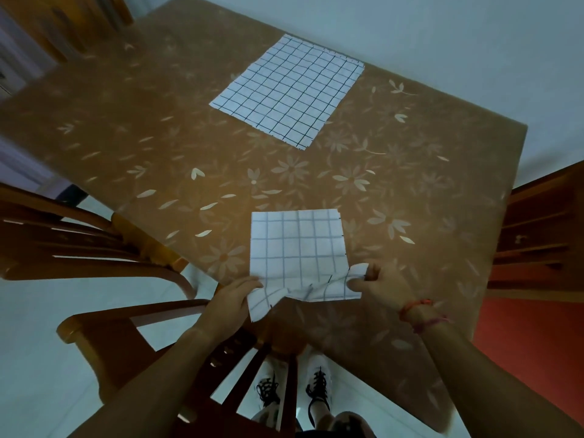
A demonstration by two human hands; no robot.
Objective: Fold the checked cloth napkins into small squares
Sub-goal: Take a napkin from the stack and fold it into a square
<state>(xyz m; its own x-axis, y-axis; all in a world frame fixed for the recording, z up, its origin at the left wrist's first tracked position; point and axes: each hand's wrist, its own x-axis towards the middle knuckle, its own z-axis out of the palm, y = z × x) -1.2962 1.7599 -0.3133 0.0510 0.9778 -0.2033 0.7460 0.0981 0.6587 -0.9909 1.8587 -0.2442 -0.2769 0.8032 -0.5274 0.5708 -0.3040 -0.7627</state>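
A white checked napkin (295, 245) lies folded near the table's front edge, its near edge rumpled and lifted. My left hand (232, 300) grips the near left corner of it. The near right corner is pinched between thumb and fingers of my right hand (380, 286). Further back on the table a second, larger checked napkin (289, 90) lies spread flat, with neither hand near it.
The table (142, 147) carries a brown floral cover. Wooden chairs stand at the left (94, 245), the right (537, 235) and right in front of me (252, 368). My shoes (294, 390) show below on the pale floor.
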